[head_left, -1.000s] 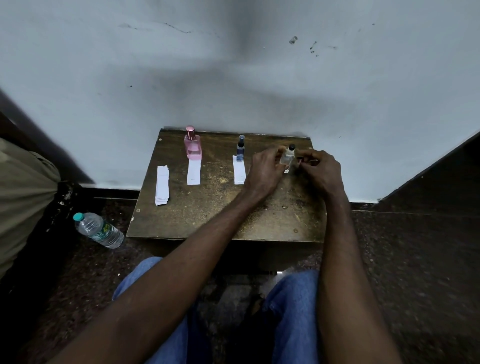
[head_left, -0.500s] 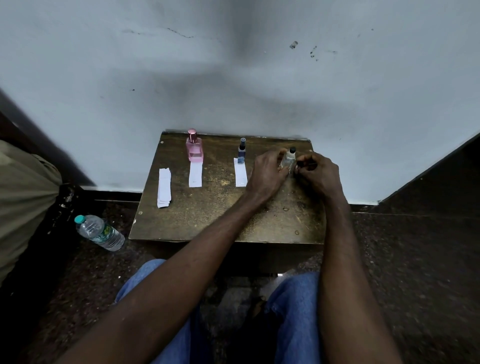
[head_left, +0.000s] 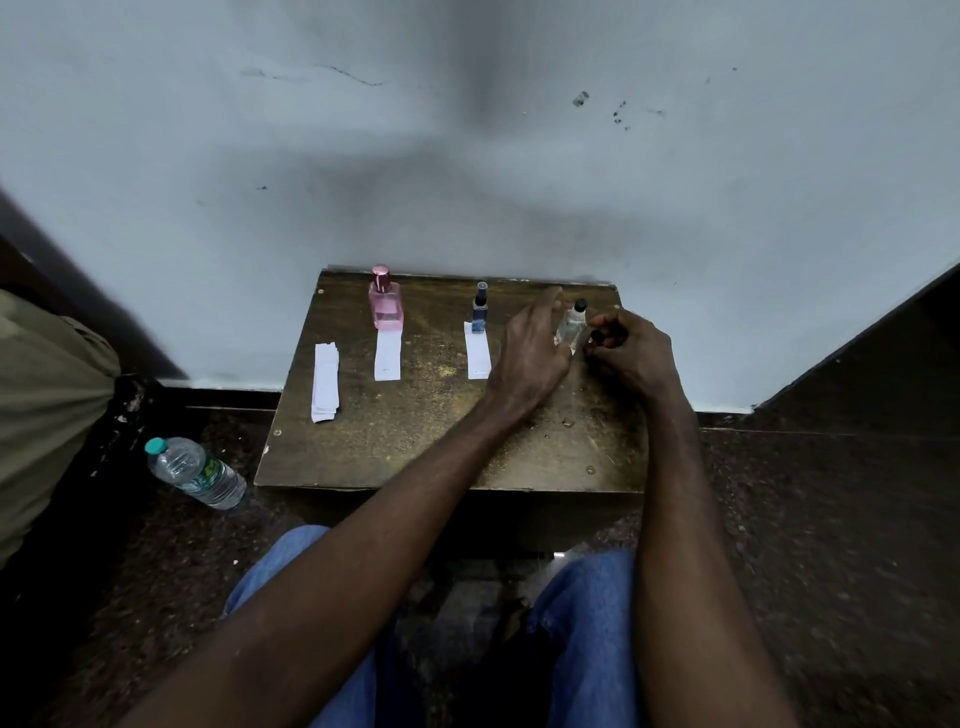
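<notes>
A small clear bottle (head_left: 571, 326) with a black top stands slightly tilted at the back right of a worn wooden table (head_left: 415, 447). My left hand (head_left: 532, 348) is just left of the bottle with its fingers stretched out; whether the thumb still touches the glass I cannot tell. My right hand (head_left: 631, 351) is just right of the bottle, fingers curled, pinching a small dark cap (head_left: 597, 338). Along the back stand a pink perfume bottle (head_left: 385, 306) and a small blue bottle (head_left: 479, 312), each at the head of a white paper strip (head_left: 387, 357).
A stack of white paper strips (head_left: 325, 382) lies at the table's left side. The table backs against a pale wall (head_left: 467, 182). A plastic water bottle (head_left: 197, 473) lies on the dark floor to the left, near an olive cloth (head_left: 47, 395). My knees in jeans are below the table's front edge.
My left hand gripped the clear bottle before; its fingers have now straightened and lifted off it. My right hand has stayed beside the bottle with the dark cap.
</notes>
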